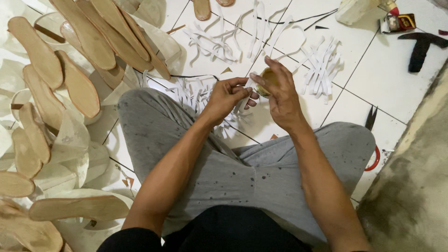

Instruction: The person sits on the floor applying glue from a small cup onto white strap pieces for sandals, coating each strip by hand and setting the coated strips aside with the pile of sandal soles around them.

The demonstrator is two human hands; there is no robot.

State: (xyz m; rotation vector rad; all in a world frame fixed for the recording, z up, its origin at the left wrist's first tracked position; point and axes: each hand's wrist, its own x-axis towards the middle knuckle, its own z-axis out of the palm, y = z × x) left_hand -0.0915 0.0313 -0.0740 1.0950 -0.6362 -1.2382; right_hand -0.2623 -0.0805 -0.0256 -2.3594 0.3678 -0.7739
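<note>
Looks like the gluing step: the right hand (282, 95) pinches a small round amber glue pot (267, 80) while the left hand (228, 95) pinches a thin white strip (243, 101) right beside it, both over the tiled floor (368, 56). Next probably means a careful dab along that floppy, narrow strip.

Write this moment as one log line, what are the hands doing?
left hand: pinches thin white strip | right hand: holds small round amber object | nearby: tan shoe insoles, white tiled floor
</note>
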